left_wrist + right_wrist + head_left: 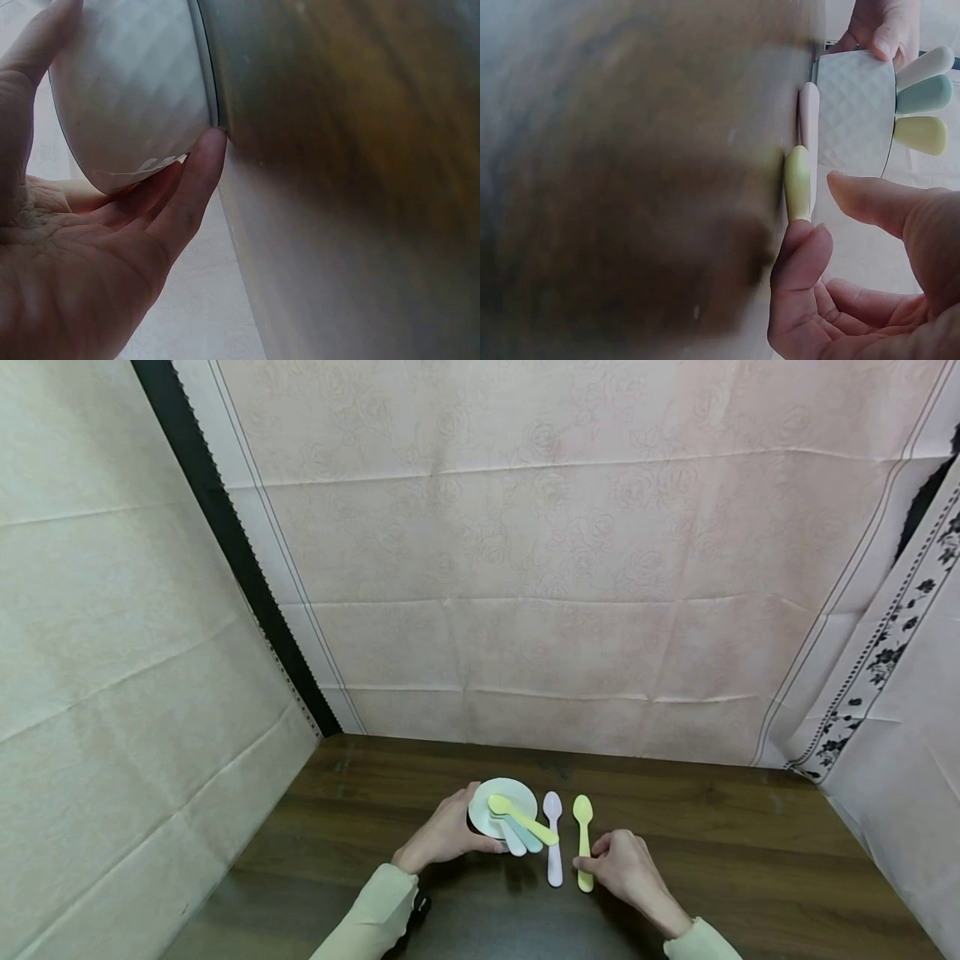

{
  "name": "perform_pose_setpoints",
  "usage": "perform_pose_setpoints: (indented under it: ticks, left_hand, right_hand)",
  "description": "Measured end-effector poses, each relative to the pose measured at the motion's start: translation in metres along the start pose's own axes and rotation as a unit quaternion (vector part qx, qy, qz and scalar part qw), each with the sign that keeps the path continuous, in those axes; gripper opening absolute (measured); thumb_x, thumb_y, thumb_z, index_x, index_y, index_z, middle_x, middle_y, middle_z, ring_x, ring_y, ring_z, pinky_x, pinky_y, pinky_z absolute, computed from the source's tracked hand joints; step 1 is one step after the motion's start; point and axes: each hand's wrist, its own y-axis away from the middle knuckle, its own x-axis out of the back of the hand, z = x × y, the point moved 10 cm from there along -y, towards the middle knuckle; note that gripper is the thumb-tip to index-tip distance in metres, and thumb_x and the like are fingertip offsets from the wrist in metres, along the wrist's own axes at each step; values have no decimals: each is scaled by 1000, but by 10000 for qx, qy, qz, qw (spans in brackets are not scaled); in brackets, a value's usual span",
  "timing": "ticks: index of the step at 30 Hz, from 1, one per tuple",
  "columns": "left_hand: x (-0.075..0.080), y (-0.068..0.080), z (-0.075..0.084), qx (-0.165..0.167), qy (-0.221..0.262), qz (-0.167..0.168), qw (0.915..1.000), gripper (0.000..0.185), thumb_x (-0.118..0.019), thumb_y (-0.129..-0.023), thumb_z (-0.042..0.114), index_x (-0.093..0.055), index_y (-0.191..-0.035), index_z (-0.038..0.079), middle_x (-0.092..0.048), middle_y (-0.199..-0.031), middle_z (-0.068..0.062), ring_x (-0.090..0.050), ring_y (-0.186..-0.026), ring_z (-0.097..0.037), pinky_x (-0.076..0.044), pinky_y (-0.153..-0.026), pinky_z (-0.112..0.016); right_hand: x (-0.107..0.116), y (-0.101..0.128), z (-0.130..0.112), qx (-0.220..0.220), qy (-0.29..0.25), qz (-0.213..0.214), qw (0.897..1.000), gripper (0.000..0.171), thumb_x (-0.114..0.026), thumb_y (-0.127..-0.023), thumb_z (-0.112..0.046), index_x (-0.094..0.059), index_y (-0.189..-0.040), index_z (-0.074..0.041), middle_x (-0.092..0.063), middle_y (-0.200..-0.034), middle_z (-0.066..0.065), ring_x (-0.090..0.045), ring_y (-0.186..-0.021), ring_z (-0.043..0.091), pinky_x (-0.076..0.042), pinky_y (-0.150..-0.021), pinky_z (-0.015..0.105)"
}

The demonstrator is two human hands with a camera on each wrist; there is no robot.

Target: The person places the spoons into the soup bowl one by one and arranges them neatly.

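A white bowl (483, 804) with a diamond-textured outside stands on the brown table, gripped from its left side by my left hand (450, 828). Inside it lean a white spoon (927, 67), a teal spoon (924, 94) and a yellow spoon (528, 822), handles out over the near rim. To the right of the bowl, a lilac spoon (553, 835) and a second yellow spoon (582, 831) lie side by side on the tabletop. My right hand (628, 868) is at that yellow spoon's handle, a fingertip against its side. The thumb hovers apart from the handle in the right wrist view.
The wooden table (712, 835) ends at a wall of pale cloth (562, 610) at the back. More cloth hangs along the left side (135, 710) and the right side (900, 777).
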Motion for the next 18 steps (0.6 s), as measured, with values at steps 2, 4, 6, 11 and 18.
perform_pose_setpoints:
  ticks: [2, 4, 6, 11, 18]
  left_hand:
    - [0, 0, 0, -1, 6, 3, 10000, 95, -100, -79, 42, -51, -153, 9, -68, -140, -7, -65, -128, -25, -53, -107, -46]
    - [0, 0, 0, -1, 3, 4, 10000, 95, -100, -79, 42, -51, -153, 9, -68, -139, -7, -66, -128, -25, -53, -106, -45]
    - [0, 0, 0, 1, 15, -3, 10000, 95, -100, -79, 41, -51, -153, 9, -68, -140, -8, -66, -128, -25, -53, -106, -45]
    - [0, 0, 0, 13, 12, -3, 10000, 94, -100, -79, 41, -52, -153, 8, -68, -139, -8, -66, -127, -24, -53, -106, -44]
    - [0, 0, 0, 27, 28, -25, 10000, 94, -99, -80, 41, -51, -154, 8, -68, -139, -7, -65, -128, -24, -53, -107, -46]
  right_hand:
    - [0, 0, 0, -1, 10, 4, 10000, 30, -96, -81, -26, -74, -83, -6, -66, -69, -1, -56, -68, 14, -44, -62, 29]
    - [0, 0, 0, 7, 17, 14, 10000, 30, -96, -81, -26, -74, -82, -6, -65, -68, -2, -56, -68, 14, -44, -62, 29]
    - [0, 1, 0, 15, 27, 25, 10000, 30, -97, -80, -26, -74, -80, -7, -65, -68, -2, -56, -68, 14, -44, -62, 29]
    - [-1, -1, 1, 39, 44, 23, 10000, 29, -96, -80, -24, -73, -77, -8, -64, -66, -2, -55, -67, 14, -42, -61, 28]
    - [-3, 0, 1, -6, 52, -11, 10000, 30, -97, -80, -23, -71, -72, -9, -62, -66, -1, -54, -66, 15, -41, -59, 28]
